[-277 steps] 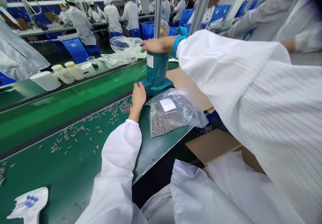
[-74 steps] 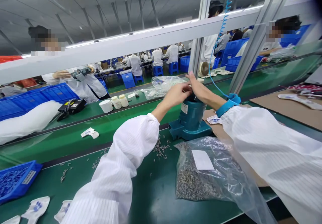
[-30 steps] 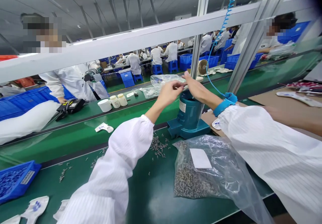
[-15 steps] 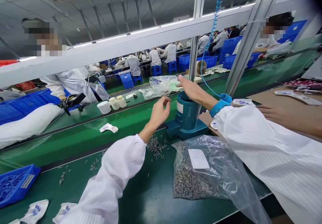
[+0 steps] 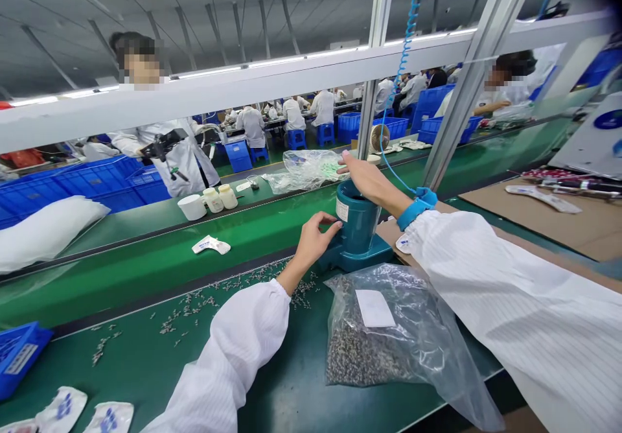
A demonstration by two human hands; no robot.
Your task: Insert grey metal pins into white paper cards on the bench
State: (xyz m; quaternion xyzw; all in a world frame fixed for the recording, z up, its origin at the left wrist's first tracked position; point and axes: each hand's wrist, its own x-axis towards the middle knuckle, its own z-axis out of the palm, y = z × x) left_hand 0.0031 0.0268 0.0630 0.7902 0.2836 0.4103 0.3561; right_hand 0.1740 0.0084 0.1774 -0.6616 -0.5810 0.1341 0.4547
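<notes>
Teal machine [image 5: 358, 229], 1 white label [image 5: 342, 210], stands under the outstretched right hand [image 5: 368, 182]; left hand [image 5: 313, 240] curls beside it, pinch unclear.

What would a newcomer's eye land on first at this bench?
Probably the teal machine standing near the middle, with the right grip over its open top and the left grip close by its left side. Next comes the big clear bag of small metal parts in front of it, bearing a white label. Then the bright green conveyor, running along behind the bench.
</notes>
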